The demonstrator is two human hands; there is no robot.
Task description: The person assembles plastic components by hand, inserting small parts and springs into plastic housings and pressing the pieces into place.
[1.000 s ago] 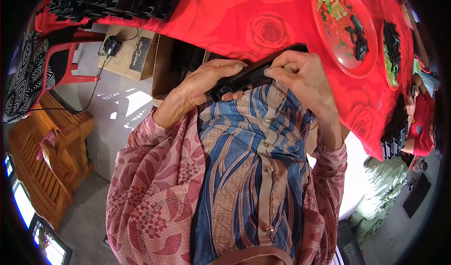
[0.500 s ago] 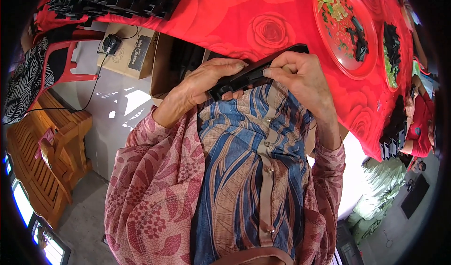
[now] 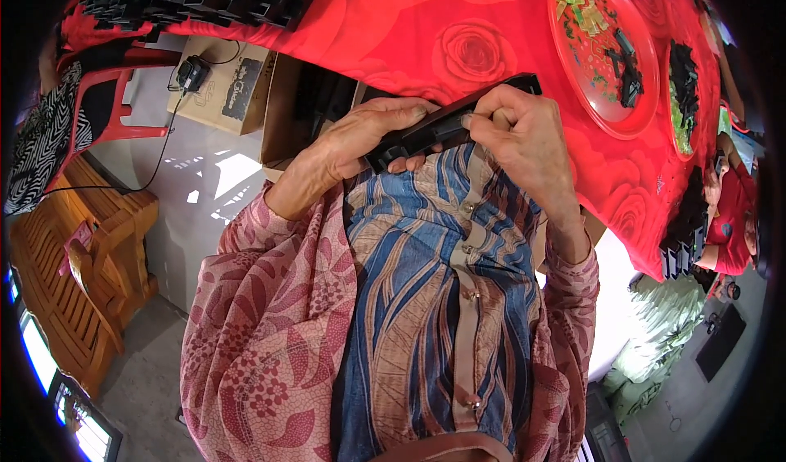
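Note:
A long black plastic part (image 3: 430, 133), slotted along its side, is held at a slant in front of my chest, by the table's near edge. My left hand (image 3: 372, 131) grips its lower left end, thumb on top and fingertips showing beneath. My right hand (image 3: 520, 135) is closed at the part's right half, with thumb and forefinger pinched against its face. Any small piece between those fingertips is too hidden to make out. The far right end of the part sticks out past my right knuckles.
On the red rose-patterned tablecloth (image 3: 393, 28), a red tray (image 3: 573, 94) holds small black and yellow-green pieces. Many black parts (image 3: 196, 0) lie at the far left. Cardboard boxes (image 3: 214, 94), a red chair (image 3: 123, 106) and a wooden bench (image 3: 78, 257) stand left. Another person (image 3: 733, 216) sits right.
The black part has tilted slightly, and my right hand has shifted a touch to the right along with it. My left hand keeps its grip.

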